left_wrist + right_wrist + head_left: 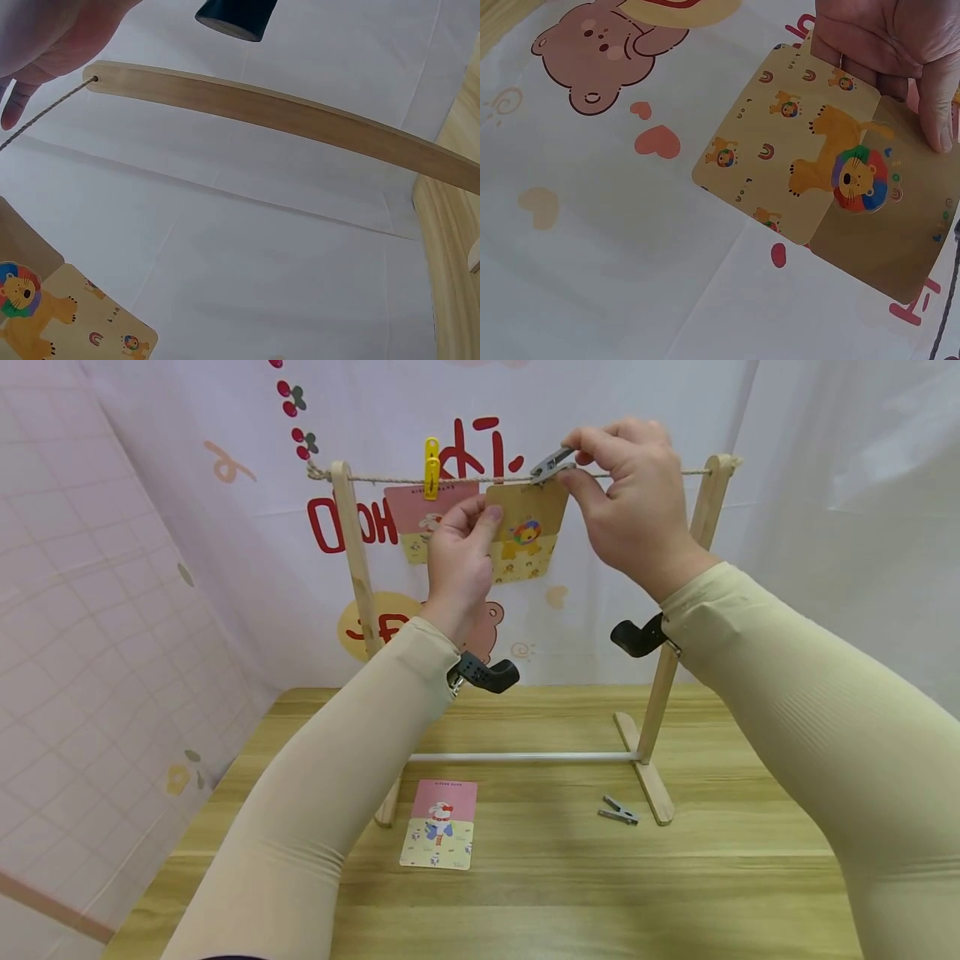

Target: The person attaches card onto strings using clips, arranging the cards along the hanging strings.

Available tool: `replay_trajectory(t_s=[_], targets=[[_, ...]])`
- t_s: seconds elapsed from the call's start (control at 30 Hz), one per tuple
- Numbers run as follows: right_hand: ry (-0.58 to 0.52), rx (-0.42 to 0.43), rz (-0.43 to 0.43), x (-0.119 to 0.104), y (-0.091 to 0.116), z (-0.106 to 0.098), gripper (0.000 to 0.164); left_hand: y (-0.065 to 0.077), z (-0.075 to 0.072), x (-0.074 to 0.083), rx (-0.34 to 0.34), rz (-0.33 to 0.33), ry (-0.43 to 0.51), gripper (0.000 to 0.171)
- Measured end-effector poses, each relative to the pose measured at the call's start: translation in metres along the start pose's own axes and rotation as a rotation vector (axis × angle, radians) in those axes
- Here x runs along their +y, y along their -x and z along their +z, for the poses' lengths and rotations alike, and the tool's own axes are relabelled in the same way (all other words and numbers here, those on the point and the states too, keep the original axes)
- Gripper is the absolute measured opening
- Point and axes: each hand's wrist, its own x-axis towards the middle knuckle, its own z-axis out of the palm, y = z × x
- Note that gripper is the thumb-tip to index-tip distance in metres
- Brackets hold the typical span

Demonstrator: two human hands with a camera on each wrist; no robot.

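Lion card pinched by left hand, grey clip by right hand. Pink card pegged left, part-hidden. On table, near: rabbit card, second clip.

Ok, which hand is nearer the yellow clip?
Left. The left hand is below and right of the yellow clip; the right hand is farther right, pinching a grey clip.

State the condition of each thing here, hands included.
Left hand: pinching lion card
Right hand: pinching upper gray clothespin
Upper gray clothespin: at the rope, bite unclear
Lion card: held at rope
Yellow clothespin: clipped on rope
Hanging pink-yellow card: held by yellow clothespin
Lower gray clothespin: lying on table
Lower pink-yellow card: flat on table
Rope: taut
Wooden stand: upright
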Motion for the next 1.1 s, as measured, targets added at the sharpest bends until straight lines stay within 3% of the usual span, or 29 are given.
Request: replay_trajectory(t_s=[0.27,0.77,1.1], targets=[[0.026,-0.035,0.016,-0.0016,-0.0032,0.0010,0.023,-0.0022,0.0013,-0.0013,-0.006,0.017,0.057,0.019],[0.013,-0.104,0.046,-0.0036,0.0001,0.0029,0.022,-0.0009,-0.0005,-0.0057,-0.008,0.026,0.013,0.019],[0.005,-0.117,0.039,-0.0046,0.0000,0.0022,0.022,0.0002,0.0019,-0.0062,-0.016,0.050,0.068,0.018]])
